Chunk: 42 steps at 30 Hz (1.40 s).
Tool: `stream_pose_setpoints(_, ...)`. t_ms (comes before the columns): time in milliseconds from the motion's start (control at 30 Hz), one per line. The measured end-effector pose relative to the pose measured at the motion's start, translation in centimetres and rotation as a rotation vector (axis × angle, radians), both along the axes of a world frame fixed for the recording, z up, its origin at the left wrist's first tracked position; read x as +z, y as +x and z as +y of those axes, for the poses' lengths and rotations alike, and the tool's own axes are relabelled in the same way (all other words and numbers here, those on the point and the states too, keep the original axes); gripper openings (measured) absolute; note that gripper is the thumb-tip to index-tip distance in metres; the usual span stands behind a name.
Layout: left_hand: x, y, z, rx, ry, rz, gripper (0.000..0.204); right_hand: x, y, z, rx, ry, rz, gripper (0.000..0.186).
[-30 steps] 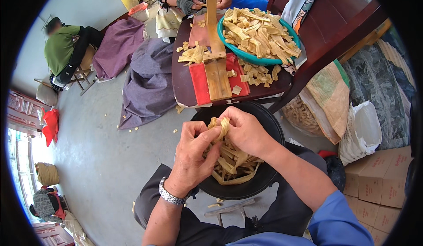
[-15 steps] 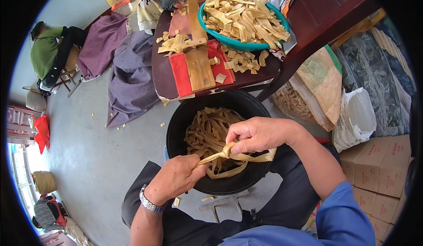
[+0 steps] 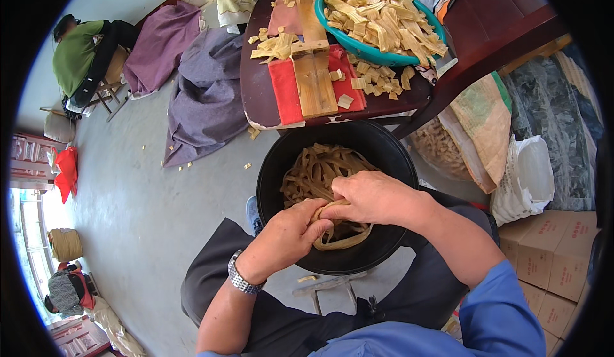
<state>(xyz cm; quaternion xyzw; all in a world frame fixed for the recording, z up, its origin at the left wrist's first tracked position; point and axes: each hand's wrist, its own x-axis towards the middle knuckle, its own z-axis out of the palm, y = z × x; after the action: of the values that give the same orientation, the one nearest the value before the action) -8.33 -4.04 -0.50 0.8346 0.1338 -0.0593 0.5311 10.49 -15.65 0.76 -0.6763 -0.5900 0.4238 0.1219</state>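
Over a black bucket (image 3: pixel 267 213), my left hand (image 3: pixel 284 232) and my right hand (image 3: pixel 371 197) meet, fingers closed on a flat tan strip (image 3: pixel 345 240). A loop of that strip hangs below my fingers inside the bucket. The part between my fingertips is mostly covered, so any knot there is hidden. More long tan strips (image 3: pixel 329 160) lie coiled in the bucket beneath my hands. A silver watch (image 3: pixel 241 277) circles my left wrist.
Beyond the bucket stands a dark red chair (image 3: pixel 256 101) with a wooden board (image 3: pixel 314 91) on red cloth (image 3: pixel 284 85), cut tan pieces (image 3: pixel 380 79), and a teal basin (image 3: pixel 368 55) of folded strips. Cardboard boxes (image 3: pixel 547 254) and sacks (image 3: pixel 476 120) line the right. People sit at left.
My hands have drawn together along the strip, covering the knot that showed between them. The whole view has shifted a little, with the chair now farther up and right.
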Motion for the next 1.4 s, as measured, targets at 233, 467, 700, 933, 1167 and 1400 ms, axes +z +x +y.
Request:
stream_pose_setpoints(233, -0.3, 1.3, -1.7, 0.082, 0.081, -0.135, 0.031, 0.6, 0.4, -0.7, 0.015, 0.108, 0.079, 0.038)
stream_pose_setpoints(467, 0.8, -0.2, -1.1, -0.114, -0.082, 0.089, 0.016, 0.4, 0.2, -1.2, 0.127, 0.067, 0.357, 0.040)
stream_pose_setpoints(700, 1.2, -1.2, -0.1, -0.206, -0.143, 0.147, 0.027, 1.1, 0.6, -3.5, 0.162, 0.055, 0.424, 0.041)
stream_pose_setpoints(933, 2.3, 0.5, 1.0, -0.032, -0.045, 0.179, 0.027, 1.5, 2.8, -3.0, -0.023, 0.136, 0.210, 0.042)
stream_pose_setpoints(1167, 2.4, 1.3, 0.5, 0.077, -0.259, 0.245, 0.028, 0.8, 1.3, -2.9, 0.062, 0.167, 0.202, 0.059)
stream_pose_setpoints(1400, 2.7, 0.4, 1.4, 0.028, -0.376, 0.246, 0.035, 3.5, 0.2, -2.3, 0.032, 0.000, 0.279, 0.046)
